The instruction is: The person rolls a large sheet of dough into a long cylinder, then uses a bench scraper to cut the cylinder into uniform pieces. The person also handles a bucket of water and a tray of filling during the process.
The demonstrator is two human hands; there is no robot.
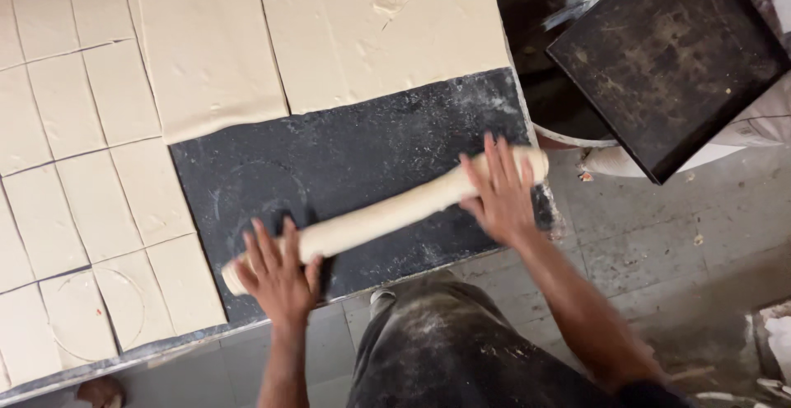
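Your left hand (278, 274) and right hand (499, 192) lie flat, fingers spread, on a long dough roll (387, 214) — it lies slantwise across the dark worktop (346, 152), beside cut dough squares (91, 210) — a black tray (669, 58) sits off right.

The left hand (276, 272) covers the near end of the dough roll (387, 214), and the right hand (498, 189) hides part of its far end. The cut dough sheets (74, 169) left of the roll run off the picture's edge. The dark tray (667, 62) right of the roll is cropped at the top.
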